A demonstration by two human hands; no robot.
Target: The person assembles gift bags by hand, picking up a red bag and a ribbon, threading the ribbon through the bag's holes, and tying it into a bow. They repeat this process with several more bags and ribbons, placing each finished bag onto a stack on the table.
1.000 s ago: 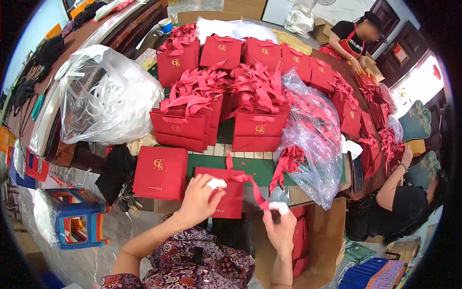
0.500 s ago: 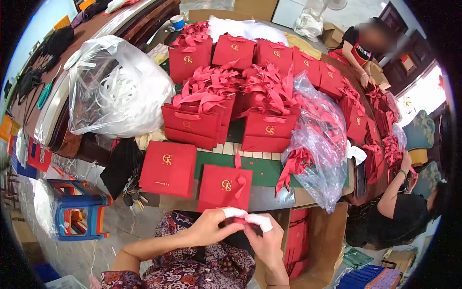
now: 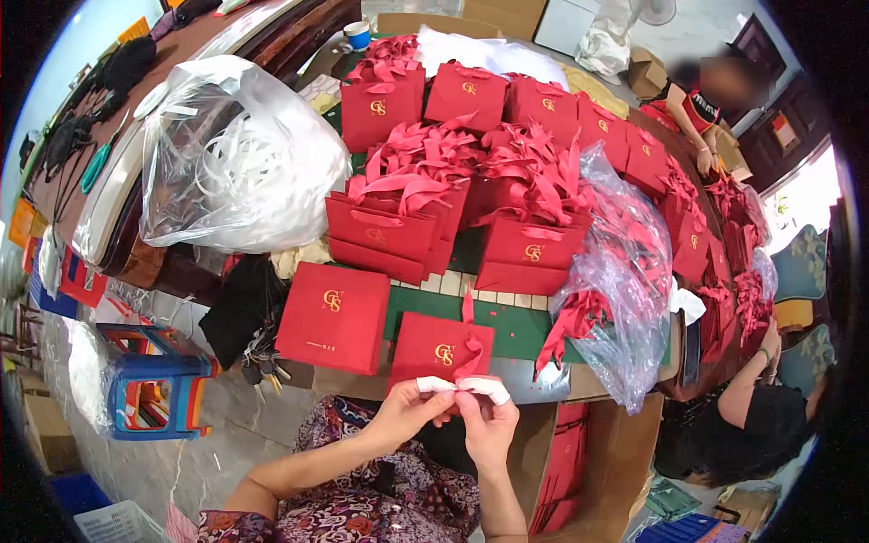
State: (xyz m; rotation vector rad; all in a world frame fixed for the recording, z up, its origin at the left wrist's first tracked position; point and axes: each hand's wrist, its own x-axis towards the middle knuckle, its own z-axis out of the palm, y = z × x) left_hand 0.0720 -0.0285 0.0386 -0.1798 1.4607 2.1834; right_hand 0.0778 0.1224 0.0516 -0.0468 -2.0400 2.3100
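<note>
Both hands (image 3: 404, 419) (image 3: 490, 427) press together at the near edge of the red bag (image 3: 418, 348); whether they pinch anything is unclear.

red bag (image 3: 421, 348), flat, w/ red ribbon (image 3: 469, 357)

Cup (image 3: 358, 36): blue and white, upright. Fan (image 3: 654, 11): pale, partly seen. Carton (image 3: 647, 72): brown, near the fan. Scissors (image 3: 94, 169): teal handles. Stools (image 3: 122, 389): stacked, blue outermost, orange and red within, on the floor (image 3: 244, 425). Chairs (image 3: 801, 262): two, floral backs. Crate (image 3: 113, 525): pale, lattice-sided.
</note>
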